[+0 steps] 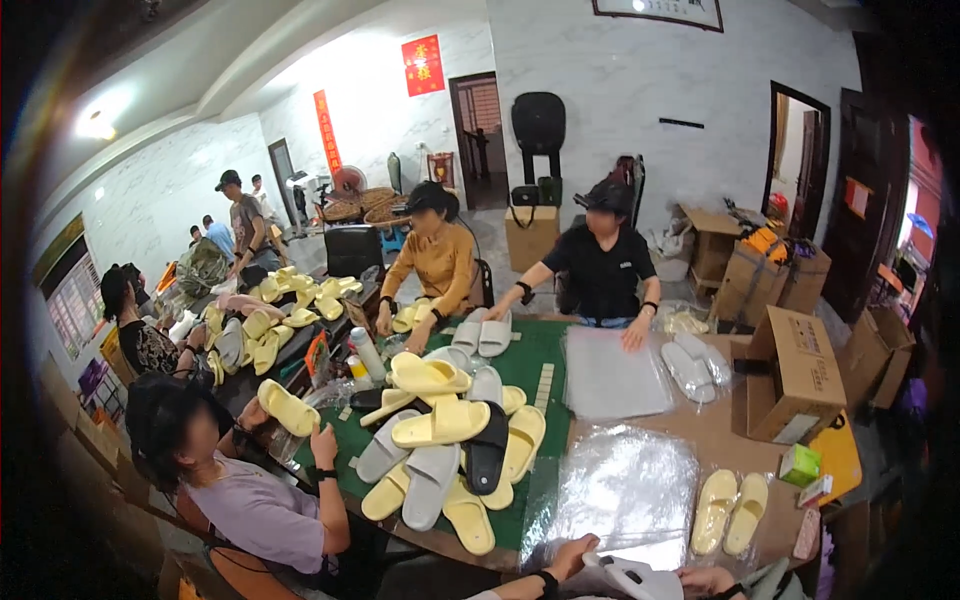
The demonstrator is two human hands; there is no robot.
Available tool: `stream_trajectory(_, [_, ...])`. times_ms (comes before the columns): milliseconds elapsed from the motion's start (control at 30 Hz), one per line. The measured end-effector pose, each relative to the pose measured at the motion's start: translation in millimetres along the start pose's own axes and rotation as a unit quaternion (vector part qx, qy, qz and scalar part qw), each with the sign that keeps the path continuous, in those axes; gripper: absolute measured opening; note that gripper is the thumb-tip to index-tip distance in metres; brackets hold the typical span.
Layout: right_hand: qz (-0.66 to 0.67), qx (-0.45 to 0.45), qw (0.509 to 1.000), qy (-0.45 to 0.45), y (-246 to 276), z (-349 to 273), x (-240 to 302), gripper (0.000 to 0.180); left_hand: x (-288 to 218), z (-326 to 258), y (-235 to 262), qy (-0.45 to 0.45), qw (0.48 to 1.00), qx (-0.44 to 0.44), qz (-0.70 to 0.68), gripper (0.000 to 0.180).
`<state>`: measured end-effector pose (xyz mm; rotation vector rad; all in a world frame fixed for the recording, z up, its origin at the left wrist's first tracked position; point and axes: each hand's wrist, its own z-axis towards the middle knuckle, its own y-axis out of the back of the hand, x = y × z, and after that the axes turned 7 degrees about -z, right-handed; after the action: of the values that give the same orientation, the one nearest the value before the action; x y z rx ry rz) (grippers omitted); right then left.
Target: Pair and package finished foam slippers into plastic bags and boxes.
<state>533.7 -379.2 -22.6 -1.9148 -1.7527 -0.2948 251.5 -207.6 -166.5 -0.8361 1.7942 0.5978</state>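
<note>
At the near edge of the table, my left hand (pixel 572 557) is closed at the left end of a grey slide slipper (pixel 640 578). Its wrist carries a black band. My right hand (pixel 708 581) grips the slipper's other end, partly cut off by the lower edge. Just beyond my hands lies a stack of clear plastic bags (pixel 625 490). A pair of yellow slippers (pixel 714 510) in clear plastic rests to the right. Left of the bags rises a heap of yellow, grey and black slippers (pixel 440 425) on a green mat (pixel 345 450).
Across the table, a person in black (pixel 600 260) touches grey slippers (pixel 483 332) and more plastic bags (pixel 618 370). A person in lilac (pixel 265 500) holds a yellow slipper (pixel 288 407) at the left. An open cardboard box (pixel 800 370) and bagged grey slippers (pixel 690 368) stand right.
</note>
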Motion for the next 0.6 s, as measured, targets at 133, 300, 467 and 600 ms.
stream_trajectory(133, [-0.046, -0.047, 0.983, 0.17, -1, 1, -8, 0.031, -59, -17, -2, -0.021, 0.991, -0.071, 0.113, 0.028])
stream_trajectory(300, [-0.249, -0.066, 0.924, 0.284, -27, 17, 13, 0.033, -76, -14, -20, -0.159, 0.983, -0.024, 0.092, 0.03])
stream_trajectory(467, [-0.487, -0.18, 0.782, 0.345, -66, 18, 47, 0.033, -127, -37, -22, -0.295, 0.853, 0.036, 0.428, 0.028])
stream_trajectory(600, [-0.525, -0.262, 0.689, 0.426, -62, 46, 32, 0.033, -99, -27, -19, -0.376, 0.84, -0.022, 0.391, 0.054])
